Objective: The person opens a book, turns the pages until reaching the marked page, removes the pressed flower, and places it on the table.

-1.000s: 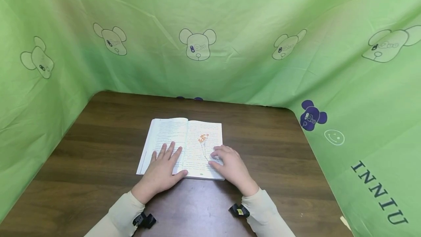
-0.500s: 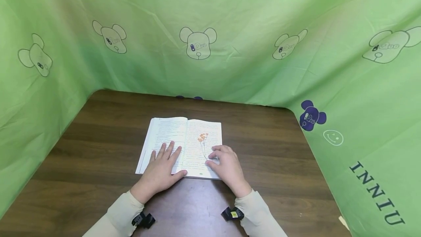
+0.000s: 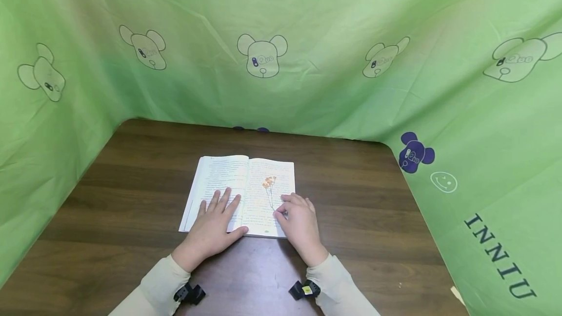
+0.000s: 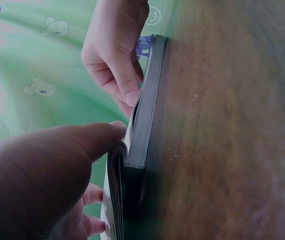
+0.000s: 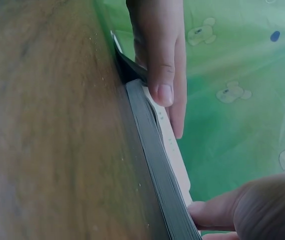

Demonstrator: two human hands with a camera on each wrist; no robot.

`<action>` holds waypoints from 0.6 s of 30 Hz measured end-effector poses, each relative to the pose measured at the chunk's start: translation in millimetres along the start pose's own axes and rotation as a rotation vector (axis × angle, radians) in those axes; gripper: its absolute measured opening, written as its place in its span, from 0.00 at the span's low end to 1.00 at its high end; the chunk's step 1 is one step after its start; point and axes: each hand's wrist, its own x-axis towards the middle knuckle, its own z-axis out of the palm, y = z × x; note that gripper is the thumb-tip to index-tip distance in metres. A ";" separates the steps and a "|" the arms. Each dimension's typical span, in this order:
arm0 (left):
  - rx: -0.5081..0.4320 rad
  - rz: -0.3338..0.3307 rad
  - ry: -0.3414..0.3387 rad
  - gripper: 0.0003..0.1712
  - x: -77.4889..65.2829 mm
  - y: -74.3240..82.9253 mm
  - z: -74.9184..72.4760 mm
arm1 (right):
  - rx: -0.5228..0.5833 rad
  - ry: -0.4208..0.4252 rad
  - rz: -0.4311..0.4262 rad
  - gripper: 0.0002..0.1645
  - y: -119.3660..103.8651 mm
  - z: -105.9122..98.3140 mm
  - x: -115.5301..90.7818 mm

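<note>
An open book [image 3: 226, 172] with printed pages lies on the table. My left hand [image 3: 206, 232] rests spread on its left page, the thumb reaching over the lower edge near the fold. On the right page lies a pressed flower [image 3: 269, 184] with small orange blooms and thin stems. The thumb and index finger of my right hand [image 3: 300, 226] pinch the lower end of those stems, the other fingers bent over the page's right side. From the left wrist view, the book's page block [image 4: 145, 120] shows edge-on, slightly gapped near the right hand's thumb. The flower is hidden in both wrist views.
The dark wooden table [image 3: 364, 199] extends around the book on all sides. A green cloth [image 3: 325, 101] printed with bear faces hangs along the back and both sides. Black wrist cameras [image 3: 190, 294] sit on the cuffs of both pale sleeves.
My right hand has moved slightly left, its thumb and index finger closing together at the stem ends. The left hand stays on its page. The flower lies in the same place.
</note>
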 end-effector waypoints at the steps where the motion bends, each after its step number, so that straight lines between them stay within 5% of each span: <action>1: 0.000 -0.001 0.000 0.50 0.0 0.1 -0.1 | -0.012 0.004 -0.003 0.06 -0.9 -0.1 0.0; 10: 0.013 0.004 0.005 0.50 0.8 -1.9 2.1 | -0.099 0.026 -0.032 0.09 -2.6 3.7 0.2; 18: 0.019 0.001 -0.006 0.50 1.1 -3.0 4.5 | -0.070 0.044 -0.069 0.08 6.8 5.3 0.6</action>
